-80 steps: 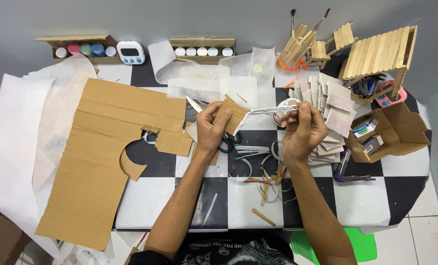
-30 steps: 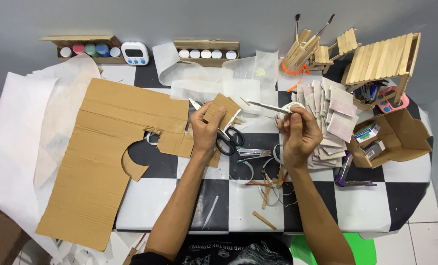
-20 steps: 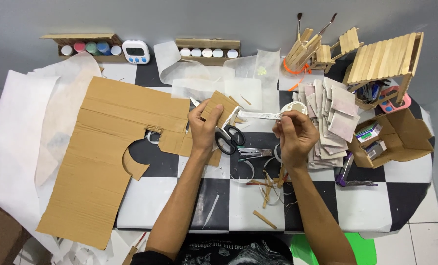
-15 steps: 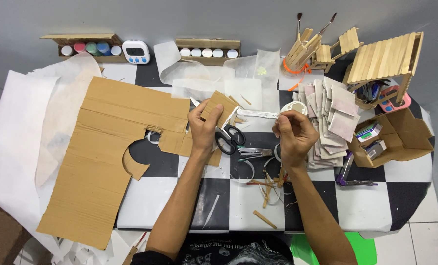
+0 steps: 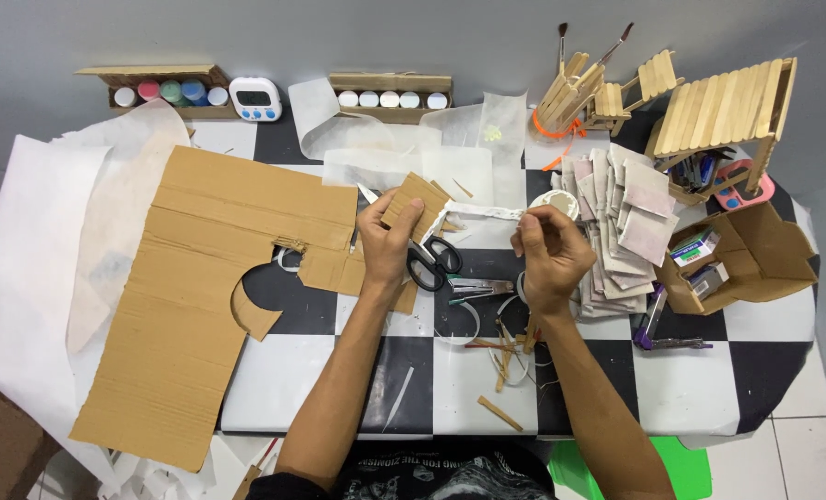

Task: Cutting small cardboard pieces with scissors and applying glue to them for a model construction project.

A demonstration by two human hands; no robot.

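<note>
Taking the black-handled scissors (image 5: 431, 261) as landmark: just up and left of them, the left hand (image 5: 387, 243) pinches a small cardboard piece (image 5: 415, 202). From that piece's right edge a white strip (image 5: 483, 212) runs nearly level rightward, above the scissors. To their right, the right hand (image 5: 550, 252) nips the strip's far end between fingertips, so each hand holds one end of its long axis.
</note>
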